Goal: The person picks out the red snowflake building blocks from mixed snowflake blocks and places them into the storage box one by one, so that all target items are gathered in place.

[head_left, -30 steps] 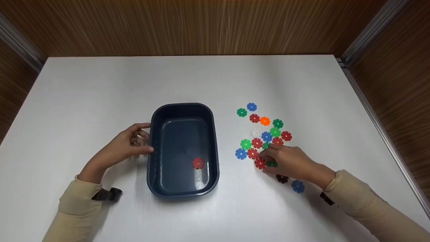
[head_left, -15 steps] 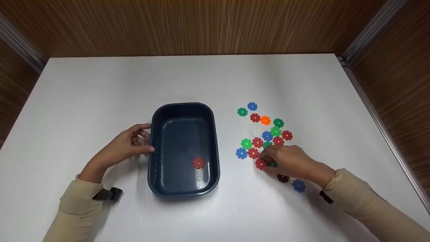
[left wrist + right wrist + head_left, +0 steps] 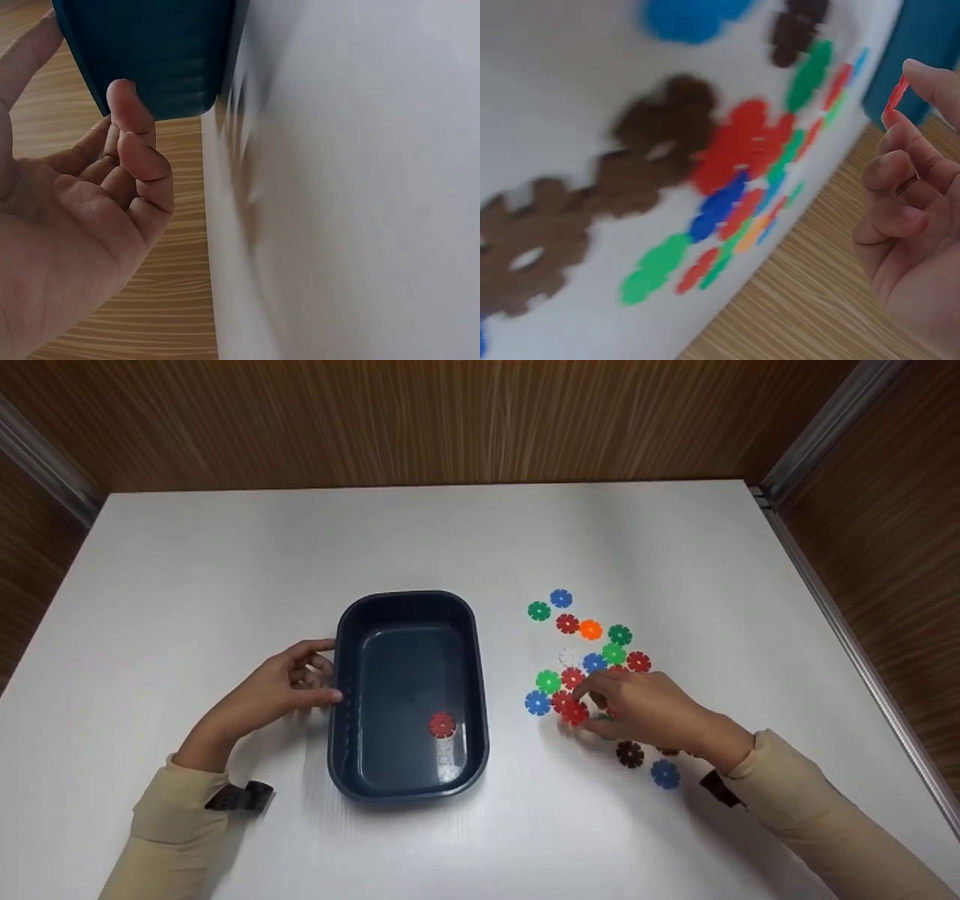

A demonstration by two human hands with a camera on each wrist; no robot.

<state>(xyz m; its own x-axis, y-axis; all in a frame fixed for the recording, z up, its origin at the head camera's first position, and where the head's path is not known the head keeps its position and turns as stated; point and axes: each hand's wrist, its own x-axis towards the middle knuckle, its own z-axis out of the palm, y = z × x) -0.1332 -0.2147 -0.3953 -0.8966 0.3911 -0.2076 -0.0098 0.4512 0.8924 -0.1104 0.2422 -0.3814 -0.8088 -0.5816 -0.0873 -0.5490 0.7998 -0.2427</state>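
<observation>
A red notched plastic disc point(image 3: 574, 713) stands on edge between the thumb and index finger of my right hand point(image 3: 646, 711), which pinches it over the scattered pile. In the right wrist view the same pinched red disc point(image 3: 897, 96) shows edge-on, the other fingers curled in. My left hand point(image 3: 274, 686) rests at the left side of a dark blue plastic basin point(image 3: 334, 750), thumb tip and index fingertip spread along its rim. From the left wrist, the basin point(image 3: 150, 60) appears teal above the loosely bent fingers. Inside the basin lies one red disc point(image 3: 442, 725).
Several notched discs lie right of the basin, among them an orange disc point(image 3: 591, 629), a white disc point(image 3: 570, 657) and a brown disc point(image 3: 630, 754). Nearest the front is a blue disc point(image 3: 665, 774). A wood-grain panel point(image 3: 420, 420) borders the white table's point(image 3: 225, 547) back edge.
My right hand has lifted slightly and now pinches a red disc it previously hovered over. Brown discs beneath that hand show more. The left hand and basin stay in place.
</observation>
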